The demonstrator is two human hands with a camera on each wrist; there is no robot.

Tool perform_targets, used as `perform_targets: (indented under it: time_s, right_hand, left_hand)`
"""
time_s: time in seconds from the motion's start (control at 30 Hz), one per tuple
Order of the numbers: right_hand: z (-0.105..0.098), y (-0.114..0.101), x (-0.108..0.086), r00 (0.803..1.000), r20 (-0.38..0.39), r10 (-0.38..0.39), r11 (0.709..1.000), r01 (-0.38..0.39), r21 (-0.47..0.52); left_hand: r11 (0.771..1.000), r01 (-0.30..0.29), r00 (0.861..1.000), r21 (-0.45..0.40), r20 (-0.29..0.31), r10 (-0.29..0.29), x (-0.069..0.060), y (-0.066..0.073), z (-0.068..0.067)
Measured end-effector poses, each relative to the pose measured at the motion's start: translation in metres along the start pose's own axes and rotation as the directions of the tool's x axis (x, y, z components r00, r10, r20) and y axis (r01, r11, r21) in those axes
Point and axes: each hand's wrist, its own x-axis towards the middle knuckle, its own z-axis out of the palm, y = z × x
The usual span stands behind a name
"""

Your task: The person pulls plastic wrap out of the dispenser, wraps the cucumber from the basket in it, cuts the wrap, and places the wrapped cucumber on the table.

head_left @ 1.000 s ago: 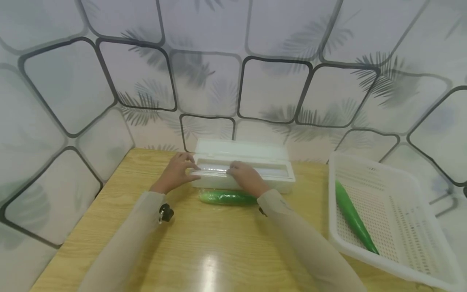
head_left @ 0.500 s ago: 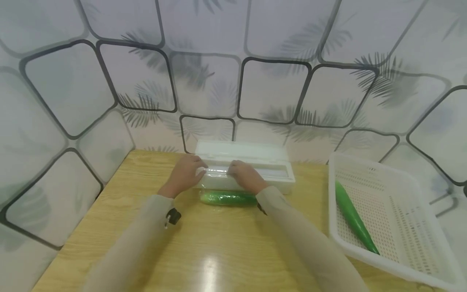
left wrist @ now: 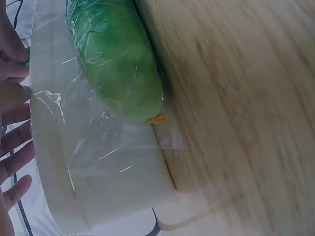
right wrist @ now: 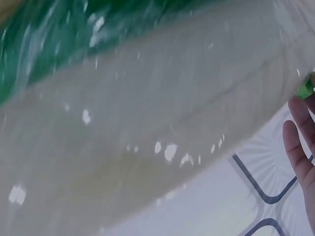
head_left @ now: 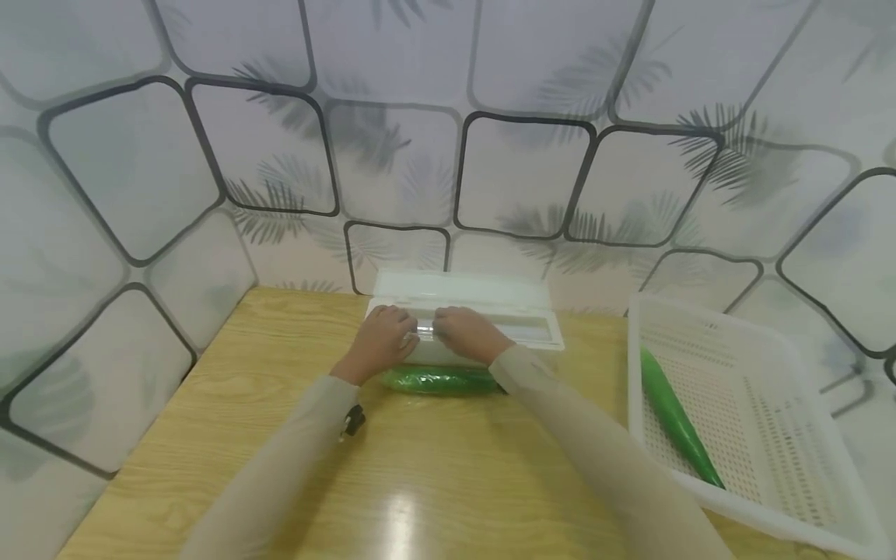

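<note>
A white cling film box (head_left: pixel 535 333) with its lid (head_left: pixel 462 286) raised stands near the wall. Clear cling film (left wrist: pixel 142 135) runs over its front edge and covers a green cucumber (head_left: pixel 441 380) lying along the box. My left hand (head_left: pixel 381 341) is at the box's front edge, left of centre; its thumb (left wrist: pixel 15 94) pinches the film there, where creases spread out. Close beside it, my right hand (head_left: pixel 470 334) holds a small green cutter slider (right wrist: pixel 305 88) on the edge, mostly hidden by the fingers. The cucumber's blossom end (left wrist: pixel 158 119) shows under the film.
A white perforated basket (head_left: pixel 635 397) stands on the right with a second cucumber (head_left: pixel 675 420) in it. The wooden table (head_left: pixel 448 474) extends in front of the box. A patterned wall (head_left: pixel 518 171) rises right behind.
My left hand has moved right along the box's edge, from its left end to close beside my right hand. The right hand has stayed almost in place.
</note>
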Motion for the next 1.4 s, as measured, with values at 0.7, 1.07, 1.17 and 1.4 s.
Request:
perform_targets:
  time_s: [0.7,1.07,1.17,1.4]
  right_hand:
    - [-0.001,0.041,-0.012,0.986,0.164,-0.017,0.979,-0.017,0.203]
    - [-0.027,0.049,-0.02,0.955,0.296,-0.004,0.968,-0.071,0.24]
    - [-0.032,0.062,-0.033,0.935,0.353,0.021,0.972,-0.103,0.213]
    - [-0.034,0.091,-0.068,0.935,0.354,0.019,0.978,-0.091,0.188]
  left_hand:
    - [0.997,0.081,0.992,-0.016,0.098,-0.079,0.0,0.005,-0.005]
    - [0.995,0.093,0.991,-0.021,0.096,-0.09,0.001,0.005,-0.005]
    - [0.996,0.091,0.99,-0.025,0.106,-0.088,0.001,0.004,-0.005]
    - [0.997,0.08,0.993,-0.021,0.086,-0.078,-0.001,0.004,-0.003]
